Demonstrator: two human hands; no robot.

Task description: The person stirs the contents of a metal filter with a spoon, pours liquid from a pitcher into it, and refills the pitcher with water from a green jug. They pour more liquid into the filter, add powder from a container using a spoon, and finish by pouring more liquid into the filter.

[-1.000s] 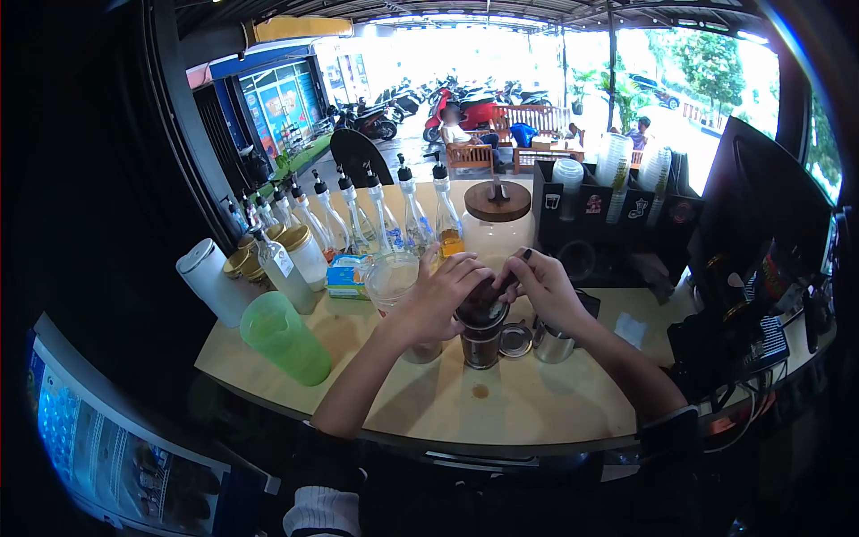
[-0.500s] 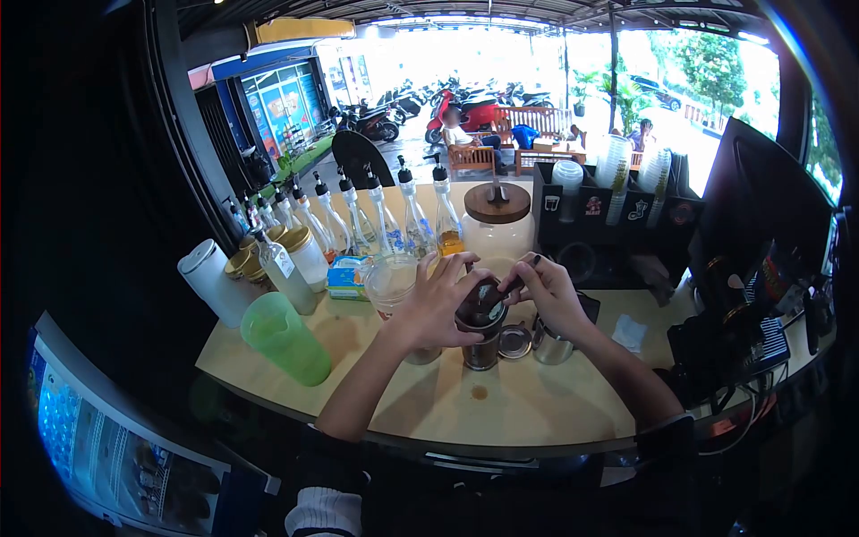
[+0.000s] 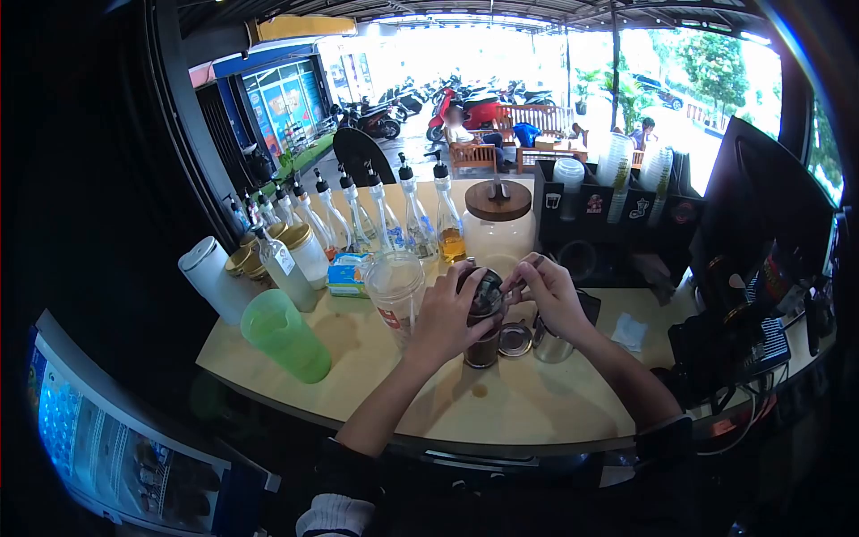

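Note:
My left hand is wrapped round a dark, glossy rounded container from its left side. Directly below it shows a glass jar with dark brown contents, standing on the counter. The fingers of my right hand are pinched together at the container's right edge; what they hold I cannot tell. Right of the jar lies a round metal lid. Under my right hand stands a small metal cup. Beyond my left hand is a large clear plastic cup with a red-and-white print.
A green pitcher stands at the left of the counter. Pump bottles line the back beside a wood-lidded jar. Stacked cups sit in a black holder. A crumpled tissue lies at right. People sit outside.
My left hand has shifted and turned round the dark container, whose glossy surface now shows at a different tilt. My right hand stays close by its right edge.

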